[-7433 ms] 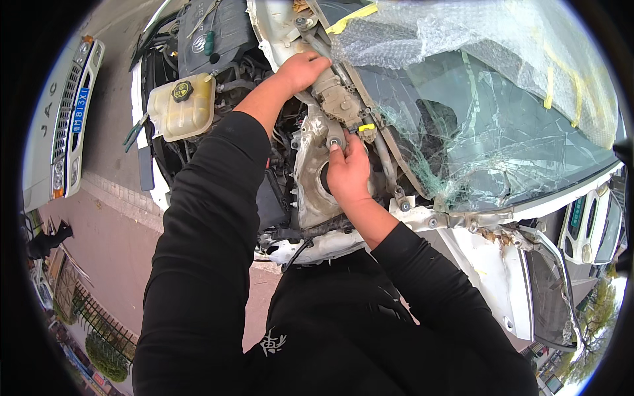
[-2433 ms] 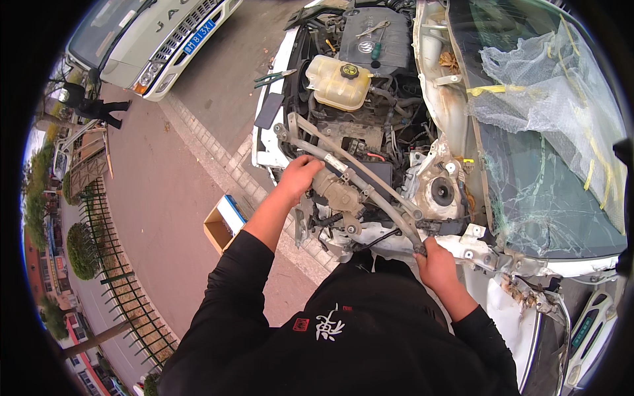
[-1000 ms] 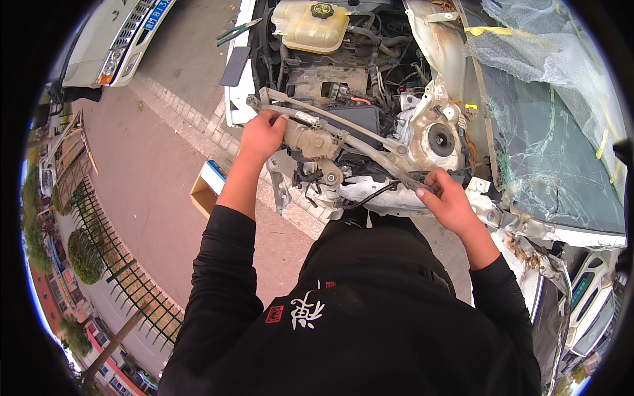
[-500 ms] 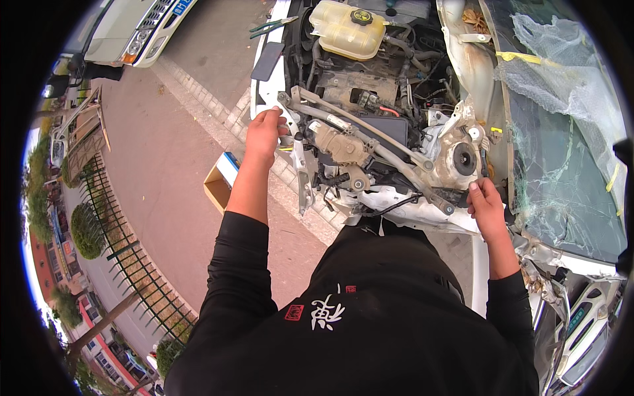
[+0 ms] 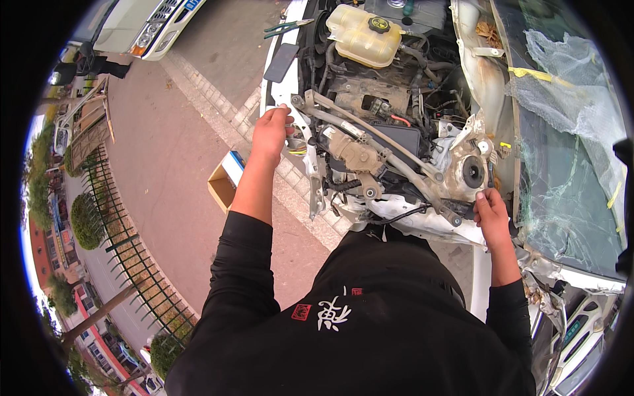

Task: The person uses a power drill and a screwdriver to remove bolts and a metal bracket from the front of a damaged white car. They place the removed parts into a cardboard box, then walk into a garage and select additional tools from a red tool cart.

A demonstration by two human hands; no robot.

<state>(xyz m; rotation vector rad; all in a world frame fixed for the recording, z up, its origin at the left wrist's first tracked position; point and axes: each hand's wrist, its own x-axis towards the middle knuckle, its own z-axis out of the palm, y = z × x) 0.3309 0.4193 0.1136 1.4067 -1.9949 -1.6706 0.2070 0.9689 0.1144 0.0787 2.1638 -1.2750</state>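
Note:
A dirty wiper linkage with its wiper motor lies slantwise across the open engine bay in front of me. My left hand is at the white body edge near the linkage's far left end, its fingers bent and pressed together. What they grip, if anything, is hidden. Beside the round strut mount and near the linkage's right end is my right hand. Its fingers are curled in with the thumb against them, and I cannot make out what is between them.
A phone and green-handled pliers lie on the white fender. Past them sits a yellowed coolant tank. The cracked windshield, partly under bubble wrap, is at right. An open cardboard box stands on the pavement.
The view has shifted, so the car appears farther right and slightly lower. Both hands keep nearly the same places at the car, with their fingers still bent.

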